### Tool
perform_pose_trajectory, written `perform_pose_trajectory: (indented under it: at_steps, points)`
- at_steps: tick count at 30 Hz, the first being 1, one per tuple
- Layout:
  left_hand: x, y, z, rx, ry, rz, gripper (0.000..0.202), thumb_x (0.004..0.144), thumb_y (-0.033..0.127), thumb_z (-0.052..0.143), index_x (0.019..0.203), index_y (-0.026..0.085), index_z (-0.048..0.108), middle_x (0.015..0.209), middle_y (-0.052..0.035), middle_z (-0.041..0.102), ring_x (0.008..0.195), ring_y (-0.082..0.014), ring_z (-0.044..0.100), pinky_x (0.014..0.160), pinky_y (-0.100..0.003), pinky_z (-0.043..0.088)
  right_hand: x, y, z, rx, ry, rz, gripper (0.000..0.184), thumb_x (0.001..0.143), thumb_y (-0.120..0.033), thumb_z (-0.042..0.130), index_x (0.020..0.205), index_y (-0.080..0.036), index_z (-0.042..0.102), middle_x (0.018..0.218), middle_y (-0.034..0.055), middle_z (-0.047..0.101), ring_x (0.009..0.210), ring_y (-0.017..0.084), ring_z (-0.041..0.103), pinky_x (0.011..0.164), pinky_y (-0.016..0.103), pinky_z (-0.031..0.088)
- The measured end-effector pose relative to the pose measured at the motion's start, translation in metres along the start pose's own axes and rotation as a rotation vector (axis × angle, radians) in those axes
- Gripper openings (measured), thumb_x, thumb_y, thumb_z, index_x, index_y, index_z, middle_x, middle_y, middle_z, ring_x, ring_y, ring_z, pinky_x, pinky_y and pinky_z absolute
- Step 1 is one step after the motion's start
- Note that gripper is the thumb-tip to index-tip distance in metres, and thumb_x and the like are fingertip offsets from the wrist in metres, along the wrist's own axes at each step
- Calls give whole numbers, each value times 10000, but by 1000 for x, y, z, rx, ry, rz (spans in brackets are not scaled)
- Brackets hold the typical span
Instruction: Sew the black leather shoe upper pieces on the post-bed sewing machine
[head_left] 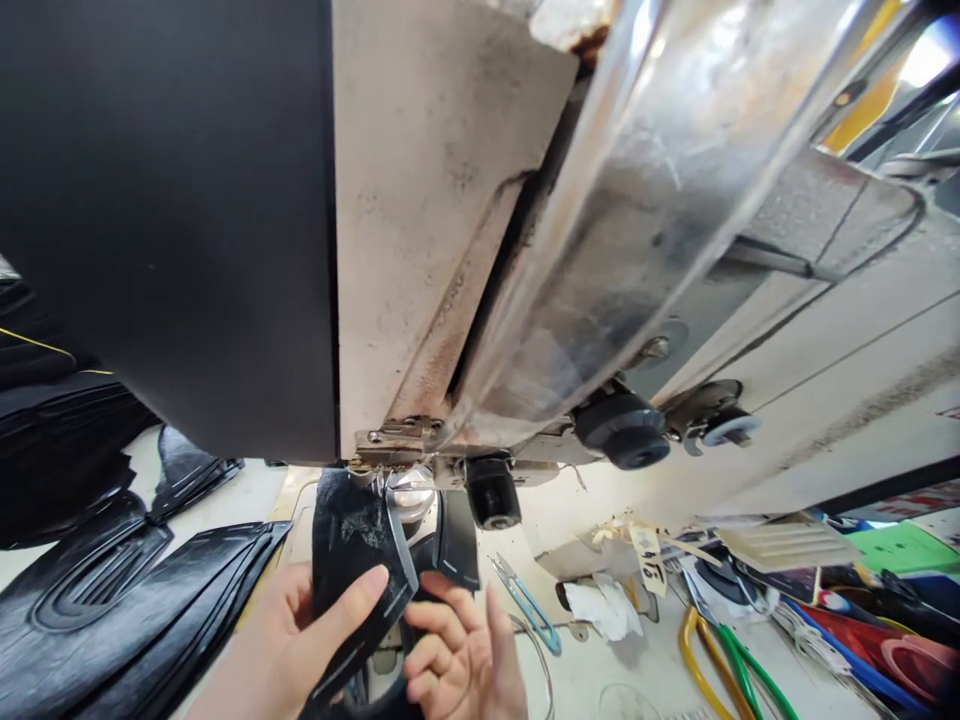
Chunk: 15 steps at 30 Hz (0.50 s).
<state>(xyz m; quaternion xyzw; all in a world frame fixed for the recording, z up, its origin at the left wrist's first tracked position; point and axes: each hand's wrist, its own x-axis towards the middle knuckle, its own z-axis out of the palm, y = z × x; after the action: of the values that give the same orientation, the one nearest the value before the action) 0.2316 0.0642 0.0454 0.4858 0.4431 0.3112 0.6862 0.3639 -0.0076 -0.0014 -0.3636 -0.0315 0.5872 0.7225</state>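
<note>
My left hand (300,640) pinches a black leather-like piece (352,550) with grey stitch lines, thumb on top, right under the head of a sewing machine (465,300). My right hand (461,655) is curled beside it, fingertips on the same black piece near its right flap (457,540). The piece reaches up to the shiny presser area (409,490) of the machine. The machine head fills the upper view and hides the needle.
Stacks of black cut pieces (112,600) lie at the left on the white table. Blue thread snips (525,600) lie right of my hands. Paper tags (649,560), yellow and green cords (720,660) and coloured clutter sit at the right.
</note>
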Motion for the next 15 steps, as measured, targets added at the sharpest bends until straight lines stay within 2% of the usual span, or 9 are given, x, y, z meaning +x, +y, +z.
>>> perform_pose_trajectory:
  at_steps: [2,4,6,10,15]
  points:
    - [4,10,-8,88,-50,-47,581,620,720,770,550,191,540,483,68,444,411,-82,367,407,-217,332,4,-14,-5,82,105,-68,577,508,-579,954,814,-142,734,734,78,824,459,129,709,420,169,568]
    - [10,20,-16,173,-70,-62,582,643,728,745,546,203,513,464,77,432,380,-73,341,378,-211,312,6,-22,-7,69,209,-152,551,473,-438,1011,798,-149,672,675,41,805,447,90,680,415,118,540]
    - [15,29,-22,212,-105,-58,583,661,723,733,554,201,499,461,80,439,382,-58,313,369,-192,285,6,-25,-7,8,263,-216,590,457,-359,1032,816,-158,610,594,13,767,420,73,646,389,89,503]
    - [22,40,-31,217,-146,-61,532,655,660,783,651,174,566,516,61,528,442,-52,346,385,-145,242,4,-27,-5,-63,240,-284,659,478,-372,1029,866,-169,537,563,14,746,397,67,624,367,75,466]
    - [35,42,-43,203,-227,-60,518,643,636,820,663,180,576,530,69,498,476,-66,352,406,-154,252,5,-31,-3,-91,213,-314,637,524,-397,1010,881,-153,541,578,29,755,403,70,636,377,75,469]
